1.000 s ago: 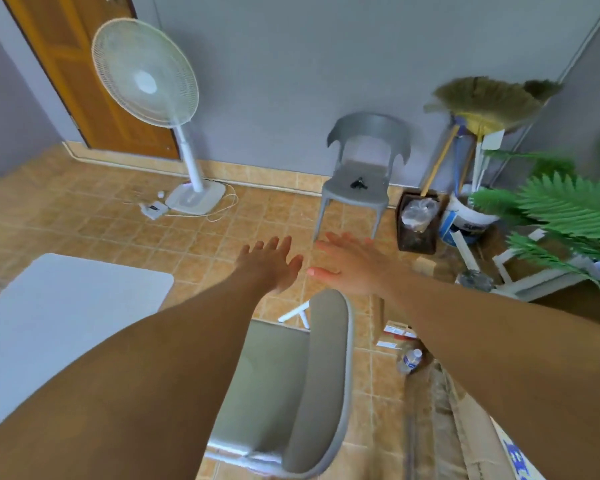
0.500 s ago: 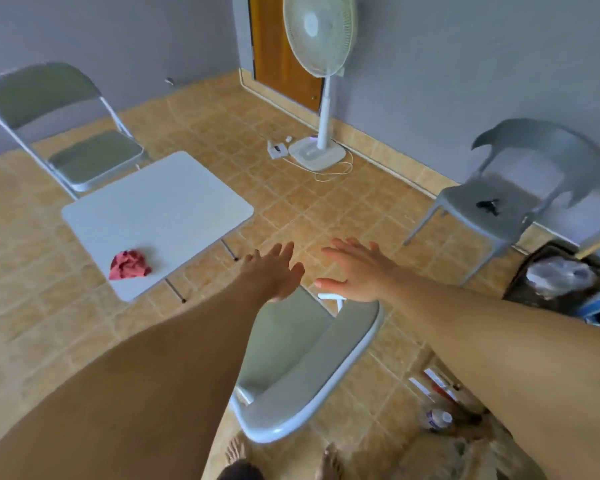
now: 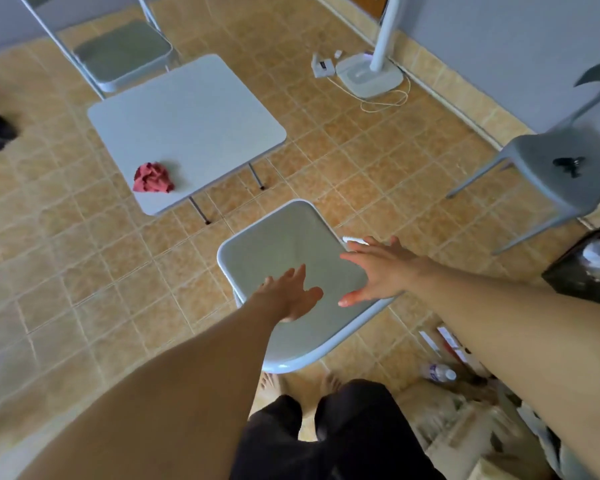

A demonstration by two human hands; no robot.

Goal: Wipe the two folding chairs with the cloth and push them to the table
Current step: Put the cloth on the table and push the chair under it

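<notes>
A grey folding chair [image 3: 278,233] stands right in front of me, its seat facing the small white table [image 3: 194,123]. My left hand [image 3: 291,294] hovers open over the seat near the backrest. My right hand [image 3: 378,271] is open too, fingers spread at the chair's right edge. A crumpled red cloth [image 3: 153,178] lies on the near left corner of the table. The second folding chair [image 3: 122,53] stands on the table's far side, against its edge.
A grey plastic chair [image 3: 561,168] with a small black object stands at the right. A fan base [image 3: 368,76] with a cord and power strip sits by the far wall. A dark bin [image 3: 593,268], a bottle [image 3: 437,372] and clutter lie at my right.
The view has swung left and down, from the wall and fan to the table and chair seat. Both hands stay open and have lowered over the near chair.
</notes>
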